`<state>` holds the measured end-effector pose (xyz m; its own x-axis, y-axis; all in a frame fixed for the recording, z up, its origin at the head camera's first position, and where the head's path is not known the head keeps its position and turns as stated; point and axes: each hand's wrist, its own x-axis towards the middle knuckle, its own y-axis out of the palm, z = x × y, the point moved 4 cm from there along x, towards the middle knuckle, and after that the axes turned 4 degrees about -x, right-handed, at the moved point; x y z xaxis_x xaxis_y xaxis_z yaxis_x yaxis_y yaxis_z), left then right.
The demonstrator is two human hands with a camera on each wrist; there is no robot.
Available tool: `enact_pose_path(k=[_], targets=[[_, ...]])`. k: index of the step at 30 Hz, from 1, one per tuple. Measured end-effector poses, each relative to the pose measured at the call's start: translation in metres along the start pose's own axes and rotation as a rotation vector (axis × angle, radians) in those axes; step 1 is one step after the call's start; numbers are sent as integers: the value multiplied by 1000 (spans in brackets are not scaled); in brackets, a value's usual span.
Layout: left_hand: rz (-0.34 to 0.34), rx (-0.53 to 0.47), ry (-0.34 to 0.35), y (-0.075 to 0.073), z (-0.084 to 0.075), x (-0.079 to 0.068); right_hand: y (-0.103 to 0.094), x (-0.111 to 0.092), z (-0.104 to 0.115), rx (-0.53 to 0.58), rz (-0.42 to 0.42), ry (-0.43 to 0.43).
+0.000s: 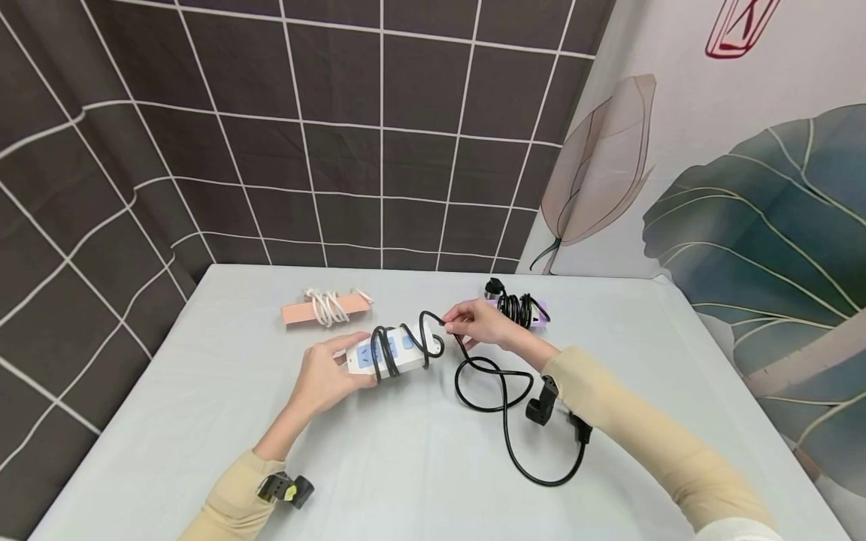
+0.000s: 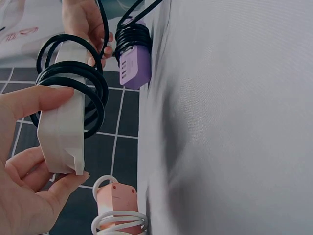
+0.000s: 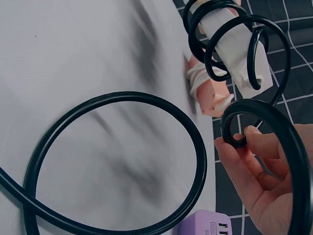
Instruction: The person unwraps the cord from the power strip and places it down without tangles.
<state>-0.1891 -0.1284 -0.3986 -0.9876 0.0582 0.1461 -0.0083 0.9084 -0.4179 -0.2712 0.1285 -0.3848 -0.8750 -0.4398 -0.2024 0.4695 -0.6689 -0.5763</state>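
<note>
A white power strip (image 1: 406, 359) with blue socket panels is held up over the table, several loose turns of its black cord (image 1: 387, 352) around it. My left hand (image 1: 330, 373) grips its left end between thumb and fingers; in the left wrist view the thumb presses on the casing (image 2: 61, 142). Off the strip's right end, my right hand (image 1: 482, 321) pinches the cord between thumb and fingertips, as the right wrist view also shows. From there the rest of the cord runs in a loop across the table to a plug (image 1: 580, 428) under the right forearm.
Behind the left hand lies a pink power strip (image 1: 298, 312) wrapped in white cord. A purple power strip (image 2: 134, 68) wound with black cord lies behind the right hand. The white-covered table (image 1: 223, 361) ends at a dark gridded cloth (image 1: 338, 158) at the back.
</note>
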Motion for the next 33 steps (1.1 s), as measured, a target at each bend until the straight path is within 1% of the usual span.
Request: enact_pose_path(k=[6, 8, 13, 20, 25, 33], targets=[[-21, 8, 7, -1, 2, 1, -5, -4, 1, -16, -17, -14], [-31, 9, 6, -3, 2, 0, -7, -6, 1, -31, -22, -33], [-50, -1, -14, -5, 3, 1, -12, -11, -1, -62, -31, -59], [-69, -22, -39, -7, 4, 1, -17, -19, -4, -110, -64, -86], [-79, -26, -55, -10, 5, 2, -20, -24, -9, -117, -81, -69], [-88, -30, -58, -10, 4, 1, -27, -32, -23, -117, -110, 8]])
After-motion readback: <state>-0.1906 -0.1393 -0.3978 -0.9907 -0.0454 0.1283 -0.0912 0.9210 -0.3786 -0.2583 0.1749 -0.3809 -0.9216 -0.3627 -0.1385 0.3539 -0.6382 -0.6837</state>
